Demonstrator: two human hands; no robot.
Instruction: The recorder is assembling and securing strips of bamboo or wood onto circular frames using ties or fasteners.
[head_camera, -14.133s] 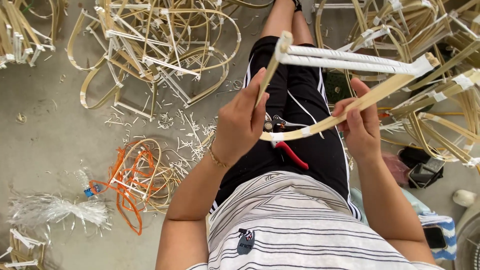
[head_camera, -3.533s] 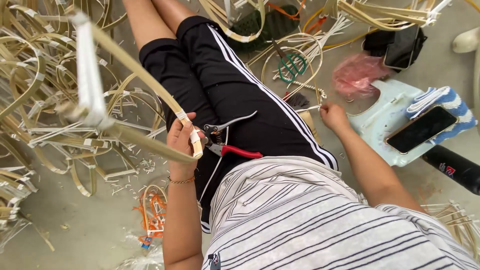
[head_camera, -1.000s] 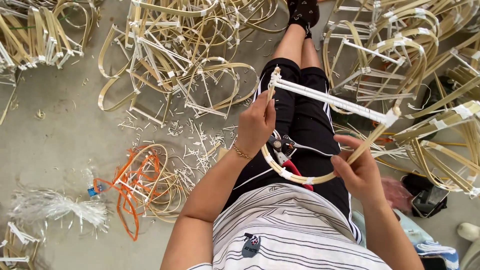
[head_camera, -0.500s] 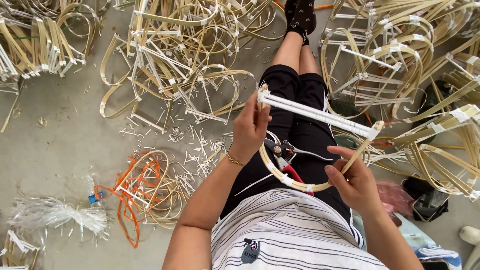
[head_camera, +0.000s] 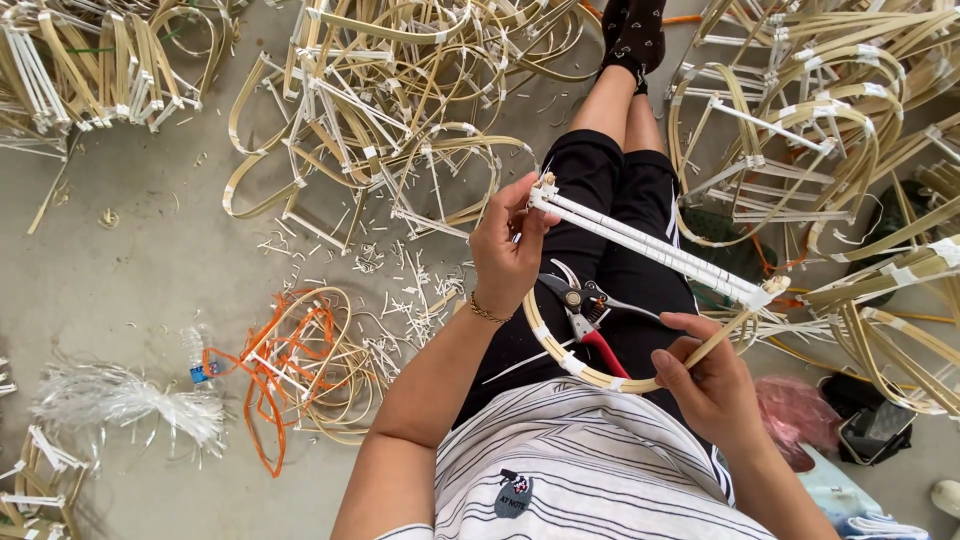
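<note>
Bamboo frame (head_camera: 640, 300) over your lap: your left hand (head_camera: 505, 245) pinches its top corner, your right hand (head_camera: 705, 385) grips the curved strip. You look mid-binding; next likely needs the pruning shears (head_camera: 580, 305) resting on your thigh, scattered offcuts (head_camera: 400, 300) beyond.

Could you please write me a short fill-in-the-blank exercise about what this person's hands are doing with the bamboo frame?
1. The left hand grips one end of the frame's straight bar, wrapped in ____ strips.
2. The right hand pinches the ____ bamboo strip of the bamboo frame.
3. The pruning shears, with a ____ handle, rest on the person's lap.
4. A bracelet sits on the ____ wrist.

Missing words: white; curved; red; left
</note>
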